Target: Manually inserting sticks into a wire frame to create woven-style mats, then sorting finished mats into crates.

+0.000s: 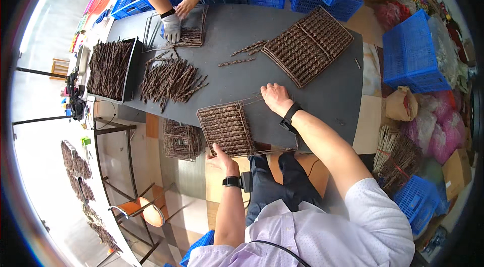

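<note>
Left hand (pixel 220 158) grips a stick-filled wire rack (pixel 227 128); right hand (pixel 275 96) rests open; black tray (pixel 130 73) holds sticks (pixel 107 68).

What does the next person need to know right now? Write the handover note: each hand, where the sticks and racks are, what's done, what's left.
Left hand: grips the near edge of the filled wire rack at the table's front edge.
Right hand: flat on the table beside that rack, holding nothing.
Done: this rack looks full; two filled racks lie at the far right.
Left: loose pile of sticks mid-table, a few strays, a full black tray at left.
A co-worker's gloved hand fills another rack opposite.
</note>
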`<state>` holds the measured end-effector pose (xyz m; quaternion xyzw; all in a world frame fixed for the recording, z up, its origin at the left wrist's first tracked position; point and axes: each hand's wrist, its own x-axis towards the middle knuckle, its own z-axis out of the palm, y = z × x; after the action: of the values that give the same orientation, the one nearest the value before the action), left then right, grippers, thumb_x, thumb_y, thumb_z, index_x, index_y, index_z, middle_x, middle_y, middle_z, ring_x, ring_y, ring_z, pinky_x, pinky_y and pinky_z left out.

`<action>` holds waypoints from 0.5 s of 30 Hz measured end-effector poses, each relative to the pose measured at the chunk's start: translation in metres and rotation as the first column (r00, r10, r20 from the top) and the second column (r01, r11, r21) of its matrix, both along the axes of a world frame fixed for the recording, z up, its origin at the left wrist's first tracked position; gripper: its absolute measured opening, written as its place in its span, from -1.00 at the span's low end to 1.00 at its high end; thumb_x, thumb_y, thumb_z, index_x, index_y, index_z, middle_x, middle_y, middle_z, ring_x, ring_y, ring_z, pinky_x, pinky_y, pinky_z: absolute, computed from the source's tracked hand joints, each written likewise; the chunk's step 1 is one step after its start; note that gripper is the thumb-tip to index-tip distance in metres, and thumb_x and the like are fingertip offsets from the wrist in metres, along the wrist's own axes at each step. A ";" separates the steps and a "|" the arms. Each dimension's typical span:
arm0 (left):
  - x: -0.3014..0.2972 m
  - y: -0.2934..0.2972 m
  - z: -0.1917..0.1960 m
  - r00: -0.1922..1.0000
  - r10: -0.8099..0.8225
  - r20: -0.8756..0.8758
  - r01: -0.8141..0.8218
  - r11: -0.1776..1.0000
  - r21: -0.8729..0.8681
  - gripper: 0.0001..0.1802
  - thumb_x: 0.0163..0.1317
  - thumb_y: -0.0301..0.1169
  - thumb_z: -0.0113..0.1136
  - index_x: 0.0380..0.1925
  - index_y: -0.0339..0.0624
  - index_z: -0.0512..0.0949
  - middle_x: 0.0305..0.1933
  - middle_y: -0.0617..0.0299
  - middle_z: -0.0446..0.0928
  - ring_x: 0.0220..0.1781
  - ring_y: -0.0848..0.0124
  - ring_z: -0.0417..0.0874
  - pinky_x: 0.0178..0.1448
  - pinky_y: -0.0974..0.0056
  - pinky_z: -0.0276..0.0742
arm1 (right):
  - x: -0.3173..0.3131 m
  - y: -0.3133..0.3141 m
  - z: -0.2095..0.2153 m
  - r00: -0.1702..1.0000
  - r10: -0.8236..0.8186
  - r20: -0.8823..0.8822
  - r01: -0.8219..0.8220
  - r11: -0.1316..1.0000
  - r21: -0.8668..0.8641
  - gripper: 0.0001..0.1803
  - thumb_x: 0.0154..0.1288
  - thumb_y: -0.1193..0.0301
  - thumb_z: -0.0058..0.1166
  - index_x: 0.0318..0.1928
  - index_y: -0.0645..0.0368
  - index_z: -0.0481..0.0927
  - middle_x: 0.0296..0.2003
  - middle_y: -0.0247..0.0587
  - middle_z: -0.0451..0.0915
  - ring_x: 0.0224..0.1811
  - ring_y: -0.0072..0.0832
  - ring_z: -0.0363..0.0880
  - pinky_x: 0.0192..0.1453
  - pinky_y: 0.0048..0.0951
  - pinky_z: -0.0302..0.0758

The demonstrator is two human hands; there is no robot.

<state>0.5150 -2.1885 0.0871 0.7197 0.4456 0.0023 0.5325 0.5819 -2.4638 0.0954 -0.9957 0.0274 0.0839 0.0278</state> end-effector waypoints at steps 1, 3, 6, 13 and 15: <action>0.002 -0.001 0.001 0.999 0.031 0.025 -0.032 0.998 0.049 -0.18 0.21 0.02 0.27 0.24 -0.34 0.22 0.22 -0.08 0.26 0.20 0.10 0.40 0.27 0.00 0.37 | 0.000 0.000 0.000 0.998 -0.034 -0.057 0.034 0.999 -0.001 -0.81 0.34 0.39 -0.07 -0.14 0.16 0.57 -0.21 -0.12 0.63 -0.14 -0.25 0.65 -0.18 -0.27 0.64; 0.003 -0.002 0.005 0.969 0.248 -0.019 -0.246 0.966 0.082 -0.16 0.17 0.06 0.29 0.24 -0.28 0.22 0.25 -0.06 0.25 0.21 0.11 0.40 0.29 0.05 0.38 | -0.001 0.000 0.001 0.999 -0.044 -0.020 0.045 0.998 0.045 -0.80 0.34 0.40 -0.08 -0.13 0.16 0.56 -0.20 -0.11 0.63 -0.13 -0.23 0.65 -0.16 -0.26 0.64; -0.003 0.000 0.007 0.950 0.297 -0.091 -0.291 0.954 0.072 -0.13 0.11 0.08 0.32 0.25 -0.22 0.23 0.25 -0.05 0.25 0.21 0.10 0.40 0.29 0.05 0.40 | -0.002 -0.001 0.001 0.996 -0.085 -0.032 0.088 0.992 0.087 -0.80 0.35 0.40 -0.09 -0.12 0.17 0.56 -0.19 -0.08 0.63 -0.12 -0.21 0.65 -0.14 -0.24 0.64; -0.024 0.017 0.006 0.896 0.422 -0.134 -0.426 0.905 0.001 -0.12 0.04 0.12 0.36 0.24 -0.16 0.29 0.29 -0.03 0.34 0.20 0.09 0.47 0.30 0.00 0.42 | 0.002 0.000 -0.003 0.979 -0.187 -0.085 0.196 0.974 0.116 -0.79 0.37 0.40 -0.11 -0.13 0.19 0.55 -0.15 -0.05 0.61 -0.06 -0.18 0.62 -0.10 -0.20 0.63; -0.030 0.014 0.005 0.973 -0.143 -0.180 0.117 0.982 -0.150 -0.27 0.24 -0.11 0.19 0.28 -0.29 0.21 0.38 -0.01 0.26 0.21 0.10 0.45 0.35 0.07 0.35 | 0.001 0.001 -0.004 0.982 -0.180 -0.057 0.187 0.971 0.152 -0.79 0.37 0.40 -0.13 -0.12 0.19 0.55 -0.14 -0.05 0.61 -0.06 -0.16 0.62 -0.10 -0.20 0.63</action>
<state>0.4847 -2.1746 0.0926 0.7057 0.4452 -0.1321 0.5351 0.5832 -2.4632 0.0915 -0.9816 0.1134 0.1042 0.1128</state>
